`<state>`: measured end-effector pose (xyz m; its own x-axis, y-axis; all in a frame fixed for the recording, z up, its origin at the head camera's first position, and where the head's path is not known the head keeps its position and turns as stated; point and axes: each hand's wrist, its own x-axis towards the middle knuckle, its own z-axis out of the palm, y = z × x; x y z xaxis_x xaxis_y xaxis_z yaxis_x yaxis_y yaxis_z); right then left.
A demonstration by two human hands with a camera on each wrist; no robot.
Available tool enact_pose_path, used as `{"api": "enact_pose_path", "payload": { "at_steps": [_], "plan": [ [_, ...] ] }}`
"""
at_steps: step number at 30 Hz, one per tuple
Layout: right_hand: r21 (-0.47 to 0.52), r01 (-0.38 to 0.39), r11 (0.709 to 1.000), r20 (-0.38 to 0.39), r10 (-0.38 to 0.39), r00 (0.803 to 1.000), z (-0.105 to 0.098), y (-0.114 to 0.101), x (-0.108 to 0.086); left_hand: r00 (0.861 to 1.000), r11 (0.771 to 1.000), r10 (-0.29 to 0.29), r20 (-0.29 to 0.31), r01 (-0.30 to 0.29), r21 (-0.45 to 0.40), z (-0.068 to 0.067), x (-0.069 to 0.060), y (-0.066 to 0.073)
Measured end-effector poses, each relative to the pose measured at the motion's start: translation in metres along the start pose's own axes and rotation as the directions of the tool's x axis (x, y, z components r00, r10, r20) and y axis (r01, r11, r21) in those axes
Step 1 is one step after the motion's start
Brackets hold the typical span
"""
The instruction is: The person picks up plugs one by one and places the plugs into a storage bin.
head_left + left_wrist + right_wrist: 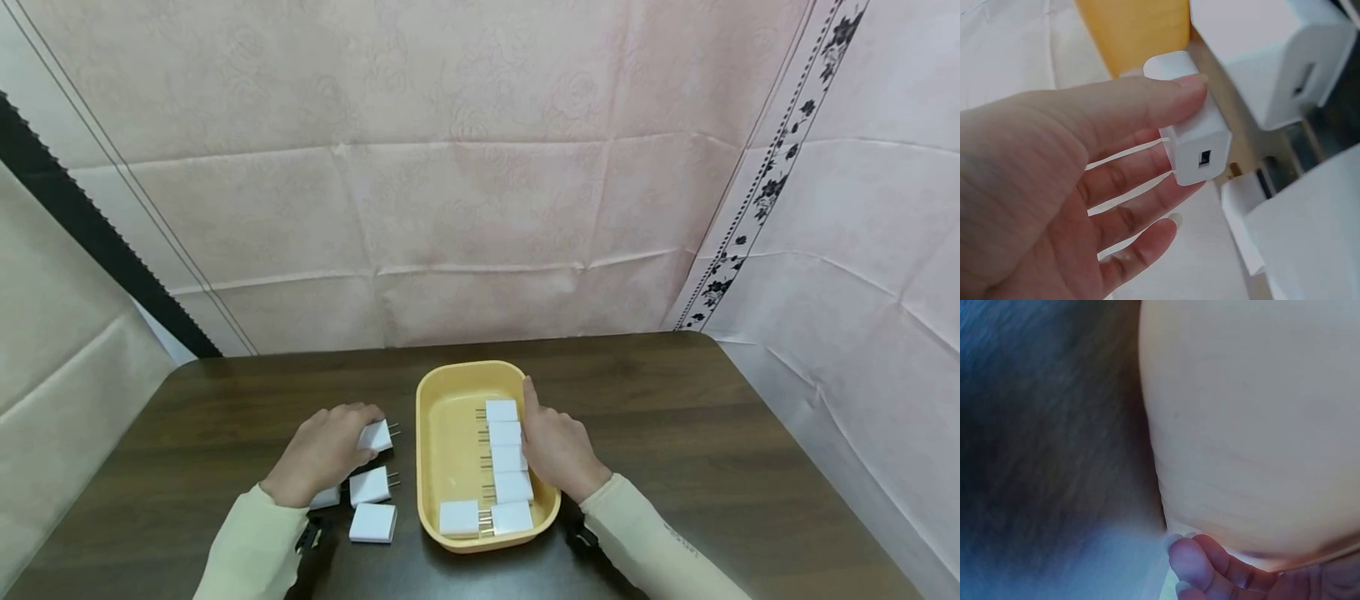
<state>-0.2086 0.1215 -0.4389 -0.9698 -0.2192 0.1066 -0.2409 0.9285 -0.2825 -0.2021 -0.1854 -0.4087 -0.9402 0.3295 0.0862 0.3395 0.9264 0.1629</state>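
My left hand (pixel 324 454) pinches a white USB charger (pixel 1199 140) between thumb and fingers, above the table to the left of a yellow tray (pixel 425 433). The charger's USB port faces the left wrist camera, and its metal prongs point right in the head view. My right hand (pixel 561 450) holds the tray's right side, with the index finger stretched along the rim. Inside the tray, a column of several white chargers (pixel 510 457) lies along the right, prongs leftward. Another charger (pixel 459 518) lies at the near left, its prongs facing the lowest one of the column.
Near my left hand, more chargers lie on the dark wooden table (pixel 645 392): one with prongs showing (pixel 369 485), one closer to me (pixel 372 523), and one partly hidden charger (pixel 326 498) by the wrist. A pale cloth (pixel 480 208) hangs behind the table.
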Motion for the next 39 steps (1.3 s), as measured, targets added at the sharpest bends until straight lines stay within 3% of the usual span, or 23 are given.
{"api": "enact_pose_path", "payload": {
  "at_steps": [12, 30, 39],
  "plan": [
    [-0.004, 0.013, 1.000, -0.011, -0.013, 1.000, 0.000, 0.000, 0.000, 0.997, 0.999, 0.046, -0.065, -0.045, 0.019, -0.012, -0.005, 0.010],
    [0.007, 0.005, 1.000, -0.010, -0.005, 1.000, 0.000, -0.001, -0.001, 0.995, 0.998, 0.057, -0.087, -0.056, 0.015, -0.021, -0.009, 0.027],
    [0.007, -0.002, 1.000, 0.004, 0.002, 1.000, 0.001, 0.000, 0.000, 0.989, 0.995, 0.094, -0.111, -0.096, -0.012, -0.024, -0.011, 0.038]
  ]
}}
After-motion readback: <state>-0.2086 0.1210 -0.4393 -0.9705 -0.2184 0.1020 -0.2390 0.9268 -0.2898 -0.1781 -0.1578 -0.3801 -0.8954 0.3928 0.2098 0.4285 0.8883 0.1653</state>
